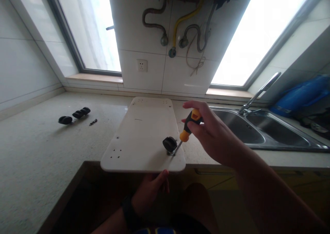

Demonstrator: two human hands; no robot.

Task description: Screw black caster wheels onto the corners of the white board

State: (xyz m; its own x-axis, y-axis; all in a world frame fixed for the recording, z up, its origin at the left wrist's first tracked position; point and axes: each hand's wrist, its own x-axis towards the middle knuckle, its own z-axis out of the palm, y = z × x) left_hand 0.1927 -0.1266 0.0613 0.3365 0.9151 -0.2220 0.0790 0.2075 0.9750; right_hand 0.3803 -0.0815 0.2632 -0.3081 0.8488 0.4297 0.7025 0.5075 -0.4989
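A white board with rounded corners and small holes lies on the counter, its front end reaching past the counter edge. On its near right corner stands a black caster wheel on a metal plate. My right hand is closed around the yellow and black handle of a screwdriver. The screwdriver leans, its tip down at the caster's plate; the screw under it is too small to make out. Below, my left hand has its thumb at the board's front edge, fingers curled and partly hidden in shadow.
Several black casters and a small pile of screws lie on the counter to the left. At the right are a steel double sink, a faucet and a blue object. Pipes hang on the wall.
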